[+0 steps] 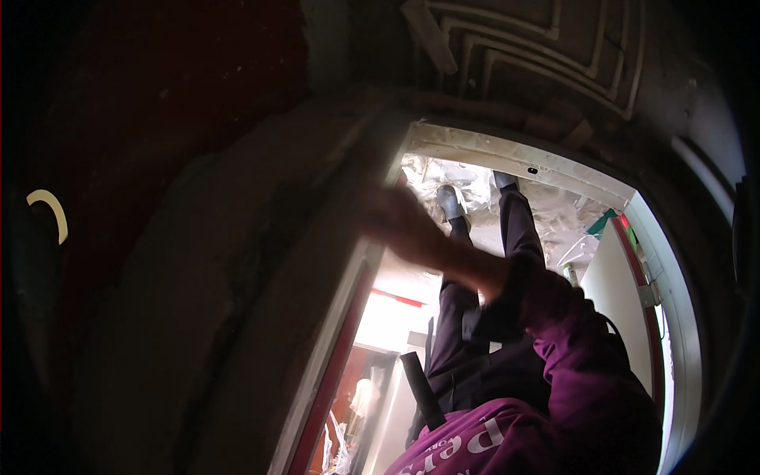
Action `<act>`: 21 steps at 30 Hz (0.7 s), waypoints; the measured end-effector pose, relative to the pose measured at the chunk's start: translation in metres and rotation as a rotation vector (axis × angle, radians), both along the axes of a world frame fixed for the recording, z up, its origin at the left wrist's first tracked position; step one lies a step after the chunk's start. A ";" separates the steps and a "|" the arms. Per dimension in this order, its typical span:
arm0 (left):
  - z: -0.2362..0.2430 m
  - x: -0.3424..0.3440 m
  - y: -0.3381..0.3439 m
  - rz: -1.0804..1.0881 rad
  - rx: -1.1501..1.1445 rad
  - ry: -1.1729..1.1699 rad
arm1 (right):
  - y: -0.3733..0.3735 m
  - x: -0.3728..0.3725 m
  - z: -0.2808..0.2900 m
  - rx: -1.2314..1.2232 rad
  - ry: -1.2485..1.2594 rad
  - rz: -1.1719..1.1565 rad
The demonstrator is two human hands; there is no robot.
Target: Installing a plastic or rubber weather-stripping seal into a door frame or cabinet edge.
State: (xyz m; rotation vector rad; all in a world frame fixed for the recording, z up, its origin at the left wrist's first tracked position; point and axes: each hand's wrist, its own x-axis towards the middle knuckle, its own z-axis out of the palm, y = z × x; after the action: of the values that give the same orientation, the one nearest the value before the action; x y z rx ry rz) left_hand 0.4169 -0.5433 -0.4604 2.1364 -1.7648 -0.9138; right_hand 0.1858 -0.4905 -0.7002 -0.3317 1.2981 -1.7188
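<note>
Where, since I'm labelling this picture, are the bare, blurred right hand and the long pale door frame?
Bare, blurred right hand point(396, 225): head view, middle of the hand.
Long pale door frame point(332, 350): head view, left jamb.

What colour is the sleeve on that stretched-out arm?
The right sleeve is purple, best seen in the head view.

right hand point(400, 226) by the left post point(334, 340), door panel point(613, 293) at right, pipes point(554, 83) past the far edge point(507, 154)

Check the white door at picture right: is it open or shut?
Open: the white door stands swung away from the door frame at its hinge, with the lit floor visible through the opening.
</note>
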 end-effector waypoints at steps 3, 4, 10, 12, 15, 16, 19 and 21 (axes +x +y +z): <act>-0.004 -0.005 0.003 -0.008 0.026 0.015 | 0.007 0.016 0.053 -0.221 0.351 -0.112; -0.004 -0.006 0.003 -0.011 0.028 0.014 | 0.006 0.018 0.067 -0.289 0.345 -0.187; 0.007 -0.008 0.006 -0.019 0.011 0.007 | 0.031 0.016 0.143 -0.690 0.085 -0.002; 0.013 -0.007 0.007 -0.016 -0.001 0.007 | 0.042 0.020 0.153 -0.906 -0.244 -0.102; 0.022 -0.006 0.015 -0.004 -0.001 0.004 | 0.050 0.036 0.184 -0.829 -0.127 -0.123; 0.026 -0.007 0.017 -0.002 -0.005 0.006 | 0.052 0.031 0.190 -0.869 -0.114 -0.140; 0.036 -0.005 0.025 0.008 -0.013 0.022 | 0.057 0.022 0.207 -0.990 -0.064 -0.199; 0.046 -0.004 0.027 0.013 -0.034 0.025 | 0.048 0.032 0.222 -1.063 -0.180 0.083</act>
State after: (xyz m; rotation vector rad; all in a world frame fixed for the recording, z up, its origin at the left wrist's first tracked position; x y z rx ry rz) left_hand 0.4127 -0.5158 -0.4141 2.1043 -1.7398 -0.8965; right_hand 0.2175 -0.4424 -0.4782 -0.7856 0.1362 -2.1739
